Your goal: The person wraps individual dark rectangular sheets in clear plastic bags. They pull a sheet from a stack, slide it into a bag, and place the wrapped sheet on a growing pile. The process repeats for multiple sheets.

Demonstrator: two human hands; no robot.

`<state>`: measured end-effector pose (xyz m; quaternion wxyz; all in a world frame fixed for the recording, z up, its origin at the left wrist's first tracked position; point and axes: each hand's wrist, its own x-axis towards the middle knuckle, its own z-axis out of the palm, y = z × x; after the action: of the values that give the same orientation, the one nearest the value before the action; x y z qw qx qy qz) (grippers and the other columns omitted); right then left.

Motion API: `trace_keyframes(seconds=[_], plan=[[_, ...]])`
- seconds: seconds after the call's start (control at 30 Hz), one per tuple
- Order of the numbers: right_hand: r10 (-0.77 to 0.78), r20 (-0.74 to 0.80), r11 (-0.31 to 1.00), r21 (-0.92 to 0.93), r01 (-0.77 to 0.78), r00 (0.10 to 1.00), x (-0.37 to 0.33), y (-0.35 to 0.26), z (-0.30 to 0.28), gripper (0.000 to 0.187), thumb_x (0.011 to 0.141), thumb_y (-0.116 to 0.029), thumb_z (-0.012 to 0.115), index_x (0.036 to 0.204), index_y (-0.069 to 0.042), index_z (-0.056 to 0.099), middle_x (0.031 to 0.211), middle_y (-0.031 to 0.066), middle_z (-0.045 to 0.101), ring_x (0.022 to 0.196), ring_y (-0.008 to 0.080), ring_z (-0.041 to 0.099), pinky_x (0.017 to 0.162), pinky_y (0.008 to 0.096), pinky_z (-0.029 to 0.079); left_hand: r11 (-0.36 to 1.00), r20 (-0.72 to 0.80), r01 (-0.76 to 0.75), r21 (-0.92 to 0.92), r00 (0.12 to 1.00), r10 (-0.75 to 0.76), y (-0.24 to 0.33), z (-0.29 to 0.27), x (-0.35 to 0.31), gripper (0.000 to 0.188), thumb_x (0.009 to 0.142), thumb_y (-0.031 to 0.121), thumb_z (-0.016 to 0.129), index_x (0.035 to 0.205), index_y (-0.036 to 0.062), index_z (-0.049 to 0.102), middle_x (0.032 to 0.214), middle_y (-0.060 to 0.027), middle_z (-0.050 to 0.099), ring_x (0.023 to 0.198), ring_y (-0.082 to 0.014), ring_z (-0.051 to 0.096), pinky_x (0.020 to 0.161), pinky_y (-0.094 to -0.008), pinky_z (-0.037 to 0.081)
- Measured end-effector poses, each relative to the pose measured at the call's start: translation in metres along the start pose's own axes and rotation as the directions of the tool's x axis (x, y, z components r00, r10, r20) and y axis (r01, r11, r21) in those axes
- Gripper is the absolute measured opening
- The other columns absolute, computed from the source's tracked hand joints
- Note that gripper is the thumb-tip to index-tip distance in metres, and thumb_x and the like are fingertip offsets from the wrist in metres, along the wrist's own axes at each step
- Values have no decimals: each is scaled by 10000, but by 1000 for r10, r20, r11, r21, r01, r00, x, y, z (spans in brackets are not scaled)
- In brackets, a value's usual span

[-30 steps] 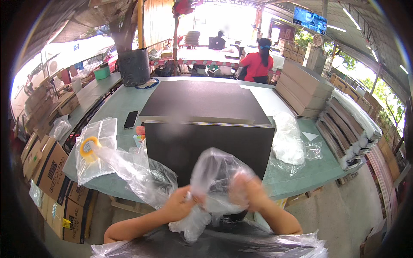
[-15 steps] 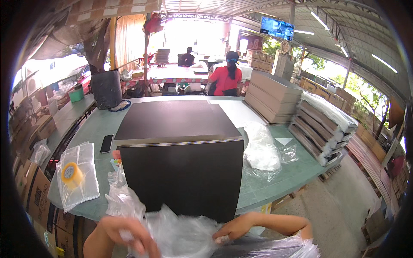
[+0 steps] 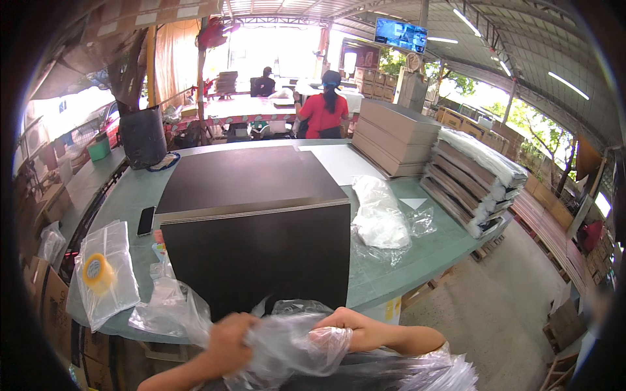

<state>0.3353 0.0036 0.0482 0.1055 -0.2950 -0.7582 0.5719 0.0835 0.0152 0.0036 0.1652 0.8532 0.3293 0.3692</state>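
Clear plastic film, crumpled: one piece, between both hands' fingers. Right hand: fingers closed on the film. Left hand: fingers bent against it, blurred; cannot tell whether gripping. Stack of black boards: just beyond the fingers. Yellow tape roll, on flat plastic sheets: left of the left fingers.

The left hand has drawn closer to the right hand over the crumpled clear plastic.
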Motion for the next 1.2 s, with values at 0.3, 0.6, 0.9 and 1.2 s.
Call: trace_keyframes(seconds=[0.3, 0.6, 0.9, 1.2], plan=[[-481, 180, 842, 369, 394, 858, -26, 13, -14, 278, 828, -270, 541, 792, 4, 566, 676, 87, 523, 583, 153, 493, 516, 279, 374, 649, 605, 612, -452, 745, -281, -16, -29, 15, 169, 712, 173, 579, 775, 16, 585, 785, -83, 587, 735, -145, 549, 690, -268, 422], [208, 84, 952, -247, -182, 974, 29, 19, -4, 431, 882, -394, 396, 958, -12, 578, 586, 46, 474, 576, 143, 456, 554, 293, 401, 981, -88, 177, 76, 981, -170, -12, -78, 45, 476, 568, 290, 741, 925, 24, 573, 966, -158, 576, 935, -273, 545, 820, -348, 412], [112, -12, 976, 187, -108, 994, 14, 9, -22, 319, 846, -288, 511, 876, 22, 579, 627, 7, 537, 601, 63, 524, 496, 215, 419, 637, 607, 649, -417, 720, -336, -35, -33, 12, 335, 810, 366, 549, 872, 39, 590, 788, -114, 595, 735, -206, 569, 664, -302, 438], [-346, 250, 876, 430, 216, 905, -10, 45, -27, 415, 858, -330, 450, 983, 56, 535, 943, 177, 556, 918, 257, 528, 772, 384, 411, 940, 764, 230, -254, 643, 49, -73, -61, 4, 229, 779, 243, 581, 832, 23, 610, 724, -142, 608, 659, -216, 593, 611, -292, 448]])
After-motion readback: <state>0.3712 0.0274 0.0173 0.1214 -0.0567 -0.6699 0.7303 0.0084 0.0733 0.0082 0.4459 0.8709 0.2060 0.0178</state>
